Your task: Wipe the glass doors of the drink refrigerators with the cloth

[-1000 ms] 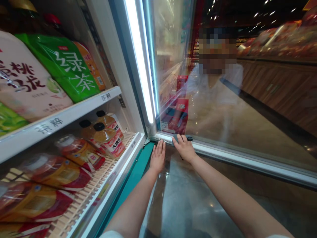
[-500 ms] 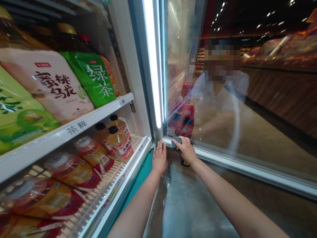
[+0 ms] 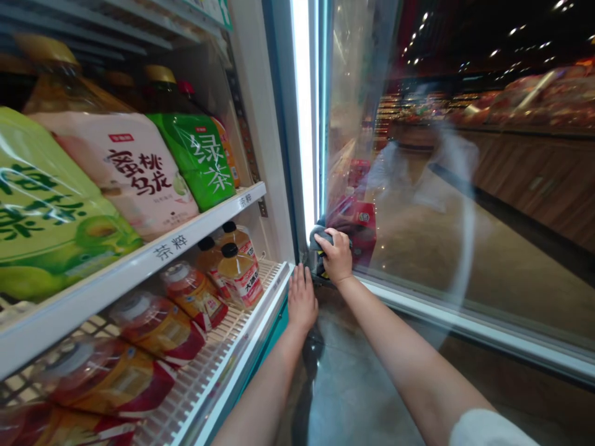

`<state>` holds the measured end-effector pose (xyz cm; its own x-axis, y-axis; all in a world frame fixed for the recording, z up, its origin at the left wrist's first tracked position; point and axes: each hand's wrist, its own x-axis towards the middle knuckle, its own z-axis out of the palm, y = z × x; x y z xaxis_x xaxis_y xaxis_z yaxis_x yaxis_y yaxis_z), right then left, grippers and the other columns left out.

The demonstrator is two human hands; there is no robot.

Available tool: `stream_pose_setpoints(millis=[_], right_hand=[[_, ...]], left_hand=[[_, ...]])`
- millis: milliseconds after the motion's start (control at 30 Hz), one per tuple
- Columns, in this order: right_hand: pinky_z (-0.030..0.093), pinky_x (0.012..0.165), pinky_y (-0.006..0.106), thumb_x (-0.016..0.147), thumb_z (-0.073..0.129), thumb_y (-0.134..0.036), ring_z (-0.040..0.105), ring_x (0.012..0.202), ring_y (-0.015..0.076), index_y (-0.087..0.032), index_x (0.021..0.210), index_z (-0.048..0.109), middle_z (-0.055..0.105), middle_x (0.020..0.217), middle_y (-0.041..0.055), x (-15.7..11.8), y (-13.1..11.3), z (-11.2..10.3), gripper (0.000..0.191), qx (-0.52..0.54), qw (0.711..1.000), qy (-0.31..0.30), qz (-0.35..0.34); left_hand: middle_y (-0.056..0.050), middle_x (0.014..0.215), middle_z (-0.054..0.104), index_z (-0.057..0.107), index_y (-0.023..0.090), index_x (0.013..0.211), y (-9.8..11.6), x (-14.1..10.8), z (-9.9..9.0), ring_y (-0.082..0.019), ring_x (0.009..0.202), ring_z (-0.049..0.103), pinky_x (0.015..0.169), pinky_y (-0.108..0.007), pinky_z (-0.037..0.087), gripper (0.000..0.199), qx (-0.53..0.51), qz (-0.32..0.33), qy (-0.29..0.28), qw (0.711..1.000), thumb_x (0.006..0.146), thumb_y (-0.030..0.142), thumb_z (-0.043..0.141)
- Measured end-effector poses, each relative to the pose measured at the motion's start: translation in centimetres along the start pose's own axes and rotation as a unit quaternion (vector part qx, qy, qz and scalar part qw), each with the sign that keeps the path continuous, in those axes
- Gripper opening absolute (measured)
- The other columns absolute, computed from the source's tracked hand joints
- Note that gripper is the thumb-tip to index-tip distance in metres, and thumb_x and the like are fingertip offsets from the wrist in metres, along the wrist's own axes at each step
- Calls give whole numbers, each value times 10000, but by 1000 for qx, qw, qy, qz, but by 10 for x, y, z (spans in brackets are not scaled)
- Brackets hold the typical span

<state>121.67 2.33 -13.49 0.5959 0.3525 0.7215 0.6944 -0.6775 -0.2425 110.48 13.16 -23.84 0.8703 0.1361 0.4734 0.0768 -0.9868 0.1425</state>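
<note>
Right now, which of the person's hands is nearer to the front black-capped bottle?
Left. The left hand is just outside the lower shelf's front edge, close to the bottle; the right hand is farther off, up by the light strip, holding a grey item.

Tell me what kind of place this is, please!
It looks like a shop, probably a supermarket. Big tea bottles stand in a row on a labelled shelf, the glass door beside it is open, and a long wood-sided counter shows in the glass.

Left hand [image 3: 303, 298] straight-fingered, right hand [image 3: 337, 256] curled
</note>
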Motion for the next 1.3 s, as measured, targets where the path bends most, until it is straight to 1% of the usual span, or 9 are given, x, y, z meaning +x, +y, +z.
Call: stream_pose_setpoints(millis=[167, 333, 400, 500, 633, 767, 933, 1100, 1300], right_hand=[[538, 884, 347, 929, 517, -52, 456, 1212, 268, -329, 1326, 680, 562, 1365, 122, -11, 6, 0, 511, -60, 998, -33, -17], [532, 737, 274, 978, 563, -174, 468, 1233, 263, -345, 1297, 691, 590, 1383, 112, -27, 23, -20, 384, -122, 970, -173, -120], [510, 715, 272, 984, 564, -202, 473, 1234, 263, -338, 1294, 693, 595, 1392, 110, -24, 29, -33, 362, -138, 961, -187, -149], [476, 760, 302, 1010, 512, -209, 463, 1252, 267, -336, 1337, 660, 582, 1408, 109, 1, 32, -55, 381, -152, 973, -106, -136], [412, 996, 426, 1046, 431, -230, 394, 1337, 292, -314, 1422, 579, 497, 1485, 104, 53, 25, -71, 413, -128, 984, 40, -119], [377, 1050, 453, 1069, 374, -235, 385, 1360, 278, -327, 1489, 494, 469, 1513, 96, 75, 20, -59, 447, -106, 984, 44, -137], [383, 1004, 411, 1045, 471, -219, 425, 1369, 254, -382, 1506, 469, 516, 1532, 71, 31, 34, -34, 489, -123, 974, -57, -179], [427, 902, 386, 1033, 517, -215, 506, 1281, 239, -315, 1372, 613, 625, 1434, 63, -32, 51, -19, 366, -118, 948, -142, -260], [503, 827, 355, 985, 573, -167, 567, 1167, 228, -285, 1336, 645, 630, 1416, 97, -73, 62, -24, 378, -161, 933, -216, -238]], left_hand=[[-245, 1692, 198, 131, 77, 1628, -4, -3, 1, -332, 1589, 118, 1267, -551, 260, 921, -1, -8, 3, 1000, 802, 49, 537], [-256, 1680, 231, 105, 77, 1632, -3, -3, 1, -346, 1581, 156, 1263, -551, 273, 938, -6, -3, 3, 1000, 802, 36, 540], [-247, 1682, 233, 74, 96, 1638, -1, -1, 0, -349, 1580, 158, 1259, -560, 276, 962, -8, 4, 7, 1000, 800, 31, 541], [-228, 1687, 236, 28, 124, 1645, 5, 3, -1, -350, 1579, 161, 1256, -566, 280, 1003, -12, 10, 16, 1000, 792, 26, 547], [-219, 1696, 211, 0, 138, 1646, 16, 8, -1, -342, 1582, 153, 1258, -571, 275, 1025, -18, 17, 12, 1000, 787, 20, 546], [-199, 1707, 181, -28, 161, 1648, 21, 9, 5, -323, 1587, 135, 1262, -565, 269, 1040, -32, 29, 5, 999, 785, 15, 533], [-230, 1694, 207, 36, 98, 1640, 15, 5, 10, -330, 1585, 145, 1251, -540, 318, 983, -23, 2, 7, 1000, 797, 29, 539], [-244, 1688, 212, 111, 53, 1625, 9, 1, 10, -340, 1588, 126, 1260, -545, 297, 929, -12, 7, -6, 1000, 800, 35, 537], [-244, 1682, 234, 136, 39, 1620, 14, 2, 9, -328, 1589, 125, 1273, -523, 271, 913, -9, 37, -17, 999, 793, 20, 522]])
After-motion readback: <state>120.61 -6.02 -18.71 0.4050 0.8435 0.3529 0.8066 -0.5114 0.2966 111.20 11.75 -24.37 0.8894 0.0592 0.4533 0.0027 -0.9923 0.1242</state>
